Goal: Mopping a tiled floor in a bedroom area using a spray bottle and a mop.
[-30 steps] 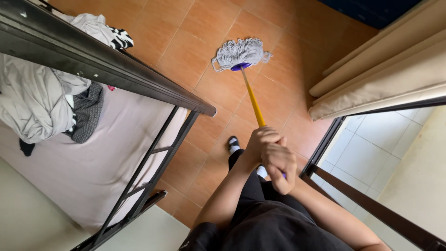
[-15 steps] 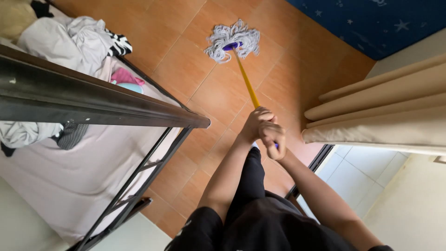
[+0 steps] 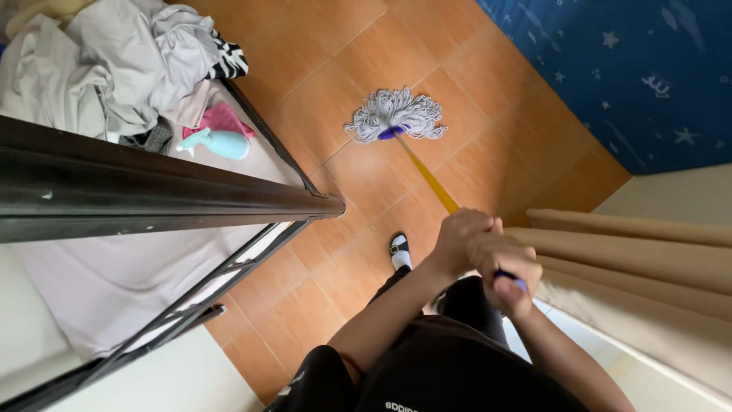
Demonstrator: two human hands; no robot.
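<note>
Top end of yellow mop handle (image 3: 429, 180) buried inside both hands, left hand (image 3: 456, 241) and right hand (image 3: 505, 269). Dark metal bunk rail (image 3: 168, 200) hides part of mattress. Pile of grey crumpled laundry (image 3: 114, 69) cut off at top edge.

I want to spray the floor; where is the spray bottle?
In the head view, the light blue spray bottle lies upper left on the bed's mattress, beside a pink cloth and below the clothes pile.
</note>
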